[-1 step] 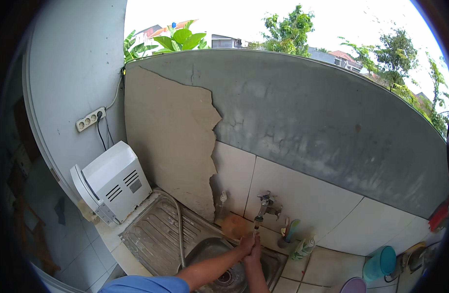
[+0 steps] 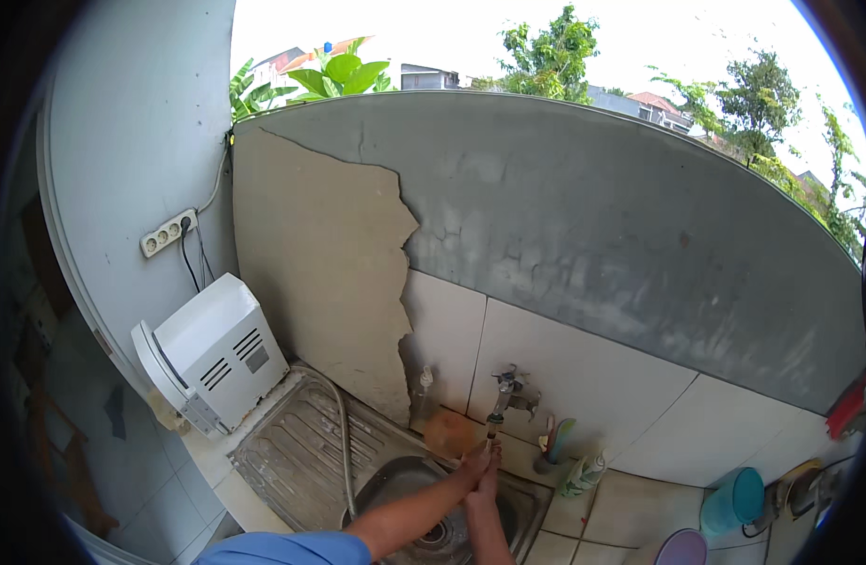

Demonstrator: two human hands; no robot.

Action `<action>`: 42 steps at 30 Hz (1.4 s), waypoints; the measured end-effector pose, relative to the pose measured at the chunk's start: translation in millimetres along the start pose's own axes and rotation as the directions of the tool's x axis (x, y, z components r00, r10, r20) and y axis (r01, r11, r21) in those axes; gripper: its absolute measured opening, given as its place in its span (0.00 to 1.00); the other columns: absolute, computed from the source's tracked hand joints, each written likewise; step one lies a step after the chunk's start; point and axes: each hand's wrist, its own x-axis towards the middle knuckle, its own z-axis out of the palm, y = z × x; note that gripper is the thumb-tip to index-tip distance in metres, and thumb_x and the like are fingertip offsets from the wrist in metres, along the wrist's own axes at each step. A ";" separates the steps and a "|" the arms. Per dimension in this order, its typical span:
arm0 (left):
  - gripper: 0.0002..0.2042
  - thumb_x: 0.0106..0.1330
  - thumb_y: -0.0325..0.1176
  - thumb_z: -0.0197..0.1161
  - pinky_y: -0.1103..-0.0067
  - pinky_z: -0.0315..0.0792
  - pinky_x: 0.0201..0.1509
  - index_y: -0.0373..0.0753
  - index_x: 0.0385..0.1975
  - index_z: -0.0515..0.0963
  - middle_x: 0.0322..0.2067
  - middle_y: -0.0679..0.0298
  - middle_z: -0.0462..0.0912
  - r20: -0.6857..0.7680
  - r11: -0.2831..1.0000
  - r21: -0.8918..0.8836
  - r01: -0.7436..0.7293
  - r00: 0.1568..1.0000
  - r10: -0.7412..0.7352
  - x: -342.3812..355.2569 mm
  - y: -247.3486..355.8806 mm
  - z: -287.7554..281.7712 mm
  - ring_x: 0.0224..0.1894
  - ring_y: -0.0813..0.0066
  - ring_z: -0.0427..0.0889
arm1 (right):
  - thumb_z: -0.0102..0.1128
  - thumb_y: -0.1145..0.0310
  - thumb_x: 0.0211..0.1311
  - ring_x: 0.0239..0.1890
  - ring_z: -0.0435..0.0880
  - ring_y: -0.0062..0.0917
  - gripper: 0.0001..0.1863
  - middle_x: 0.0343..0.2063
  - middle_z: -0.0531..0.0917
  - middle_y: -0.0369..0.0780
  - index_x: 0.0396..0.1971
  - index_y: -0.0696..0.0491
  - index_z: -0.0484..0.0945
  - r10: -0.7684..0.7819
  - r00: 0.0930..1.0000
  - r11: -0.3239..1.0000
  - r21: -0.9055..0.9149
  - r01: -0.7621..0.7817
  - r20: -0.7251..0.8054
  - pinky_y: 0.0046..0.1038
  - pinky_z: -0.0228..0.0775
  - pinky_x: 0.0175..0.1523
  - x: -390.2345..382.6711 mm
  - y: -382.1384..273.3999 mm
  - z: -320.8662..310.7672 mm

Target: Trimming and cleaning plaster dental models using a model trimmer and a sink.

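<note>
Both hands are pressed together right under the mouth of the wall tap, above the metal sink. My left hand comes in from the lower left, its forearm bare below a blue sleeve. Against it lies my right hand, its forearm rising from the lower edge. The fingers look closed and overlap, and whatever may be between them is hidden. Just left of the hands, behind the basin, is a rounded orange object. Part of the basin and its drain shows beneath my forearms.
A hose runs over the drainboard into the sink. A white appliance stands at left. Right of the tap are a cup of brushes, a green-and-white pouch, a teal bucket and a purple-rimmed container.
My hands have risen slightly and are closer to the tap's mouth. The whole view has shifted a little. Nothing else has visibly moved.
</note>
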 end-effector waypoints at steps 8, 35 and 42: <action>0.09 0.65 0.34 0.53 0.85 0.60 0.16 0.43 0.22 0.71 0.16 0.72 0.65 -0.254 0.992 -0.125 -0.024 0.967 -0.008 64.9 -7.7 3.7 0.15 0.84 0.58 | 0.60 0.46 0.61 0.54 0.77 0.35 0.33 0.50 0.79 0.42 0.57 0.54 0.68 0.325 0.925 0.946 -0.059 -0.320 0.198 0.42 0.67 0.62 -163.9 52.5 51.0; 0.25 0.65 0.38 0.62 0.71 0.65 0.62 0.31 0.57 0.67 0.50 0.54 0.76 0.035 0.997 -0.052 0.063 0.998 -0.061 -186.1 -20.7 26.8 0.55 0.61 0.75 | 0.52 0.62 0.65 0.25 0.63 0.26 0.12 0.23 0.67 0.40 0.33 0.55 0.65 -0.833 0.314 -0.109 -0.692 0.714 0.455 0.29 0.61 0.31 50.9 -27.6 181.0; 0.33 0.62 0.61 0.57 0.72 0.75 0.50 0.33 0.50 0.71 0.41 0.55 0.79 0.358 0.863 -0.379 0.336 0.912 -0.198 -154.9 61.7 69.1 0.42 0.65 0.80 | 0.43 0.66 0.63 0.21 0.71 0.25 0.14 0.17 0.72 0.37 0.20 0.56 0.73 -0.772 0.539 0.634 -0.464 0.619 -0.337 0.29 0.65 0.28 95.2 -36.4 59.7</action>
